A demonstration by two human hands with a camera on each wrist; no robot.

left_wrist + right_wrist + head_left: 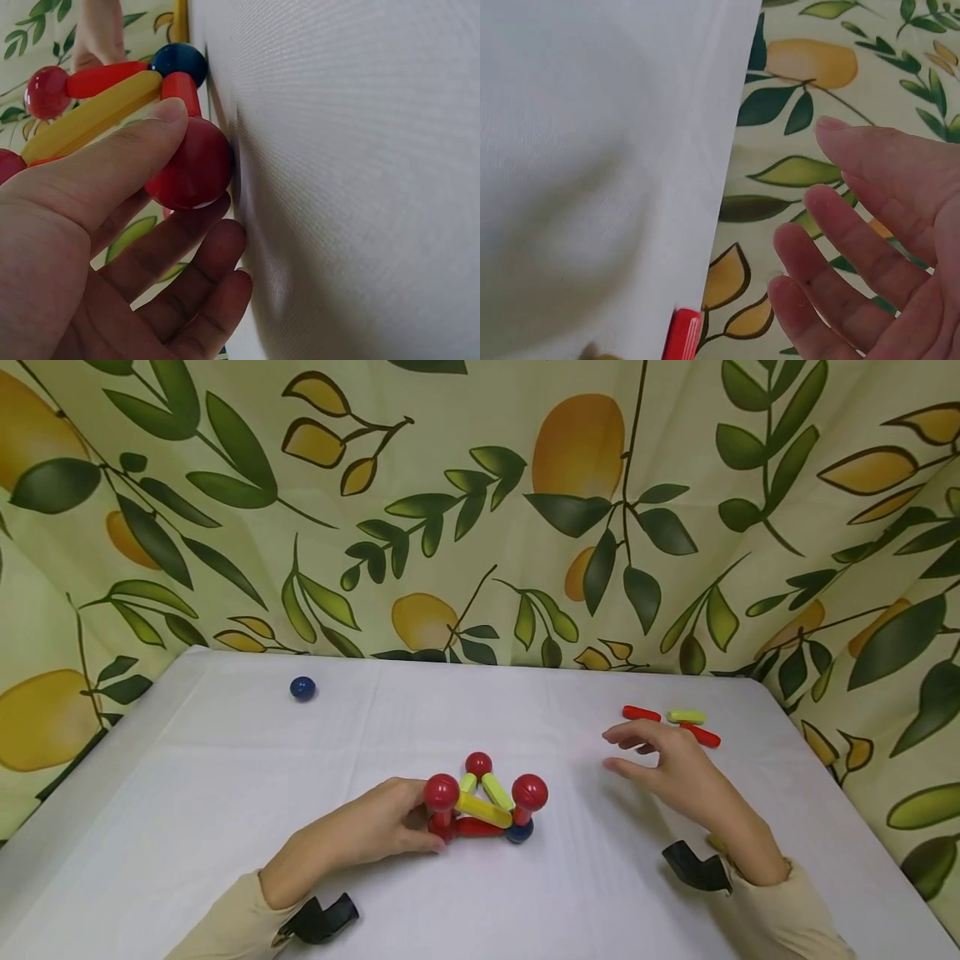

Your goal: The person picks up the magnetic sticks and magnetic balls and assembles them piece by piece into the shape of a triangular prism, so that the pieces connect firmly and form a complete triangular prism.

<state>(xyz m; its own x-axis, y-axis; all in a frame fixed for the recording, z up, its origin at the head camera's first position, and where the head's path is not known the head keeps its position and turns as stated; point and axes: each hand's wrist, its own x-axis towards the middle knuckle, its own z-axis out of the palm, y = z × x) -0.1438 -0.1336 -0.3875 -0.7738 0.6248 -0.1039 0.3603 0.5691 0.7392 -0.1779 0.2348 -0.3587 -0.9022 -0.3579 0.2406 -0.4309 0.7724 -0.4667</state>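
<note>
Your left hand (375, 831) grips the small frame of red and blue balls joined by red and yellow plastic rods (483, 806), thumb and fingers (127, 161) curled round its nearest red ball, at the middle of the white-covered bench (187, 760). Right of that frame, your right hand (675, 772) hovers, fingers relaxed and holding nothing, just before three loose red and yellow rods (672, 724). A loose dark blue ball (302, 688) lies well left of the frame
</note>
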